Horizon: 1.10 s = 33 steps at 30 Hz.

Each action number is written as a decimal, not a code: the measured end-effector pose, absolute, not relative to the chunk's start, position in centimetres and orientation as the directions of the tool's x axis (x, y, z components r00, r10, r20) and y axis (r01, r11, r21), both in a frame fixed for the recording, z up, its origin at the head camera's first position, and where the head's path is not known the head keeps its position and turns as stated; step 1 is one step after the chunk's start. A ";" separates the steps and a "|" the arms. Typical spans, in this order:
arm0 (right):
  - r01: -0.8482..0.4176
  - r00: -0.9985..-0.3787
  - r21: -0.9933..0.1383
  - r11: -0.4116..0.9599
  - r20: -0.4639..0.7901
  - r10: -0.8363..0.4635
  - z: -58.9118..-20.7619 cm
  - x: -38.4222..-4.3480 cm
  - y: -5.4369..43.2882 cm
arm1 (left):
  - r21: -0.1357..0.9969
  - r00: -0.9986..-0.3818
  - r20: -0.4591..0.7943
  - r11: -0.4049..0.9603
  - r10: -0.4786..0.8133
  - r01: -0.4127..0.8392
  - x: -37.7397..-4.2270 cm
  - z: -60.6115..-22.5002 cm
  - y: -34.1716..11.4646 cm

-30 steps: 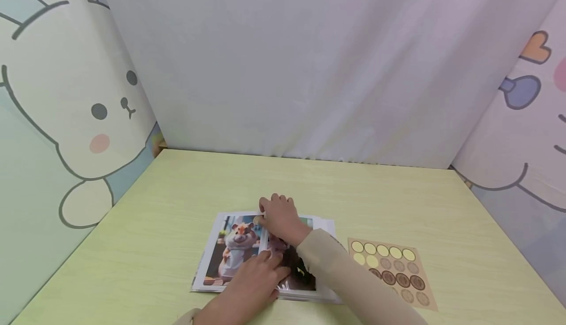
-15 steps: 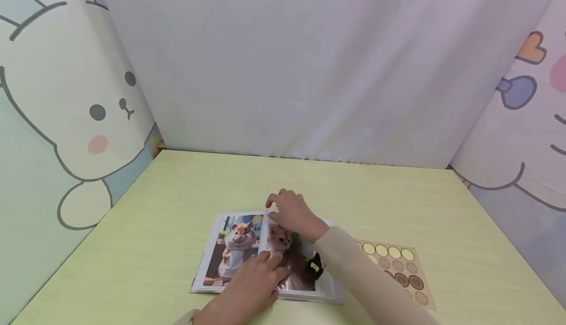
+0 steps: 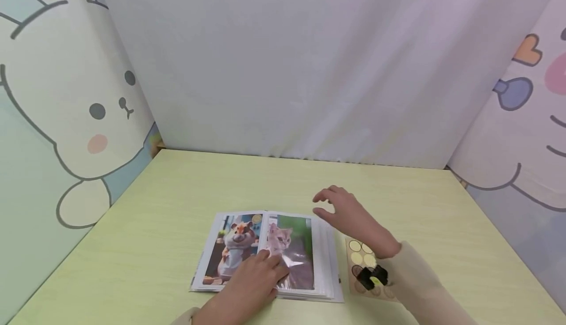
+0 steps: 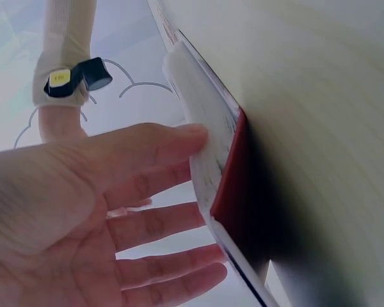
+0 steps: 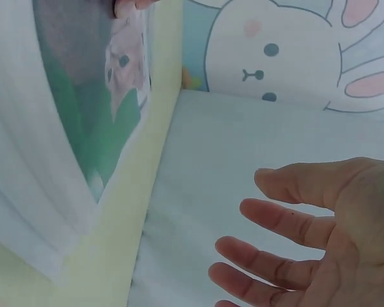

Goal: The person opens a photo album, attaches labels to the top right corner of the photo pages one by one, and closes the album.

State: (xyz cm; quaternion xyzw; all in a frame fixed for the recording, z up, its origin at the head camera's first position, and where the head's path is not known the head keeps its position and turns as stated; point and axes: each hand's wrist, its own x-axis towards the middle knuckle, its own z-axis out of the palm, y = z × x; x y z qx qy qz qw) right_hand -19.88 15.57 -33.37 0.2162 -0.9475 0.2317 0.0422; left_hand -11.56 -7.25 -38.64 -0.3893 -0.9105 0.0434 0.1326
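Note:
A photo album (image 3: 326, 271) lies open on the table. Its left page holds a hamster picture (image 3: 239, 241) with a round gold sticker (image 3: 257, 219) in the top right corner. The right page carries a cat picture (image 3: 305, 266) under glossy plastic. My left hand (image 3: 252, 280) rests over the album's lower middle, fingers extended; in the left wrist view its fingertips touch the album's edge by the red spine (image 4: 232, 169). My right hand (image 3: 353, 219) is raised beyond the album's right side, fingers loosely bent, holding nothing. In the right wrist view, the palm (image 5: 365, 230) is bare.
A brown sheet of round stickers (image 3: 353, 285) lies right of the album, partly hidden by my right arm and its black wrist camera (image 3: 373, 278). A pale curtain (image 3: 283, 69) hangs behind the table (image 3: 212, 182). Cartoon-printed panels (image 3: 53, 118) stand at both sides.
My right hand has moved from the album's top middle out to the right, uncovering the cat picture. The gold sticker sits on the hamster picture. My left hand has stayed in place.

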 end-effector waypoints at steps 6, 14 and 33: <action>-0.408 -0.913 -0.408 0.817 0.197 -0.357 -33.6 -18.0 18.7 | -0.180 -0.660 0.203 0.690 0.723 0.701 -11.6 -38.6 -7.3; -0.325 -0.945 -0.444 0.835 0.114 -0.307 -35.4 -16.2 22.0 | -0.182 -0.657 0.196 0.686 0.728 0.705 -11.9 -38.8 -7.4; -0.293 -0.935 -0.388 0.874 -0.075 -0.346 -40.2 -14.7 28.4 | -0.175 -0.655 0.196 0.683 0.730 0.709 -11.8 -38.8 -7.3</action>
